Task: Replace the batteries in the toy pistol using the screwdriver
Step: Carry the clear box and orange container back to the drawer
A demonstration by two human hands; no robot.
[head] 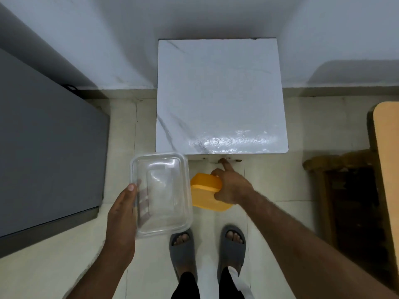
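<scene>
The left hand holds a clear plastic container by its left edge, thumb curled over the rim and fingers showing dimly through the wall beneath; the container is a rounded rectangle, glossy and see-through, with nothing visible inside, its long axis running away from the person and tilted slightly. The right hand grips an orange lid, opaque, matte and rounded at the corners, with thumb and curled fingers closed on its right end, while the index finger sticks out straight toward the table's near edge; the lid hangs just right of the container, tilted, with its long axis slanting down to the right. Ahead stands a small square table with a glossy white marble-patterned top and faint grey veins; glare streaks its near edge. The floor is pale tile; grey slide sandals cover the feet. A flat grey surface lies left; a tan wooden edge shows right. The toy pistol and screwdriver cannot be seen.
</scene>
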